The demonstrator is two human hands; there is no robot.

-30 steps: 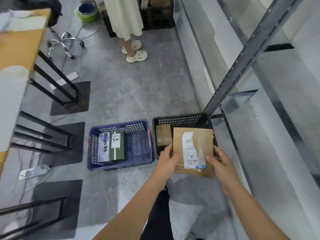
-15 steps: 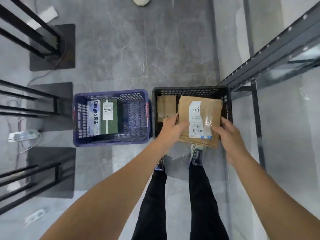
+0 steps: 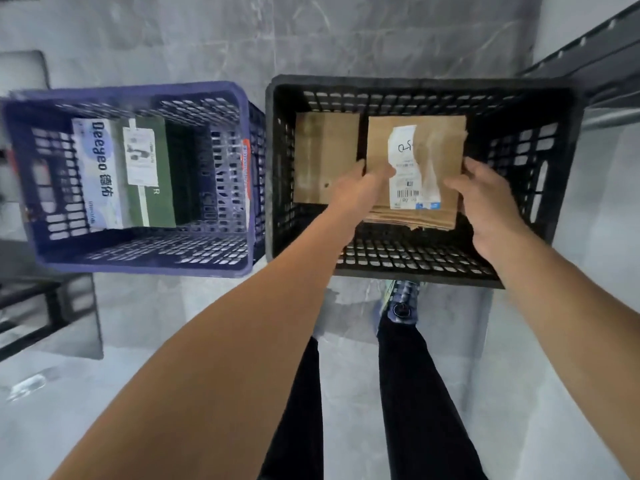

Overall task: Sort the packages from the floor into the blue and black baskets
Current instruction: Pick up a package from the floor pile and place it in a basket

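Two hands hold a parcel (image 3: 434, 157) inside the black basket (image 3: 415, 85), right of centre; whether it touches the bottom cannot be told. The left hand (image 3: 360, 192) grips its left edge, thumb on top, fingers hidden beneath; the right hand (image 3: 488, 206) curls round the right edge. Its label (image 3: 403, 168) is blurred. A brown box (image 3: 325, 157) lies just left. The blue basket (image 3: 138, 91), at left, holds a white box (image 3: 97, 171) and a green box (image 3: 156, 202).
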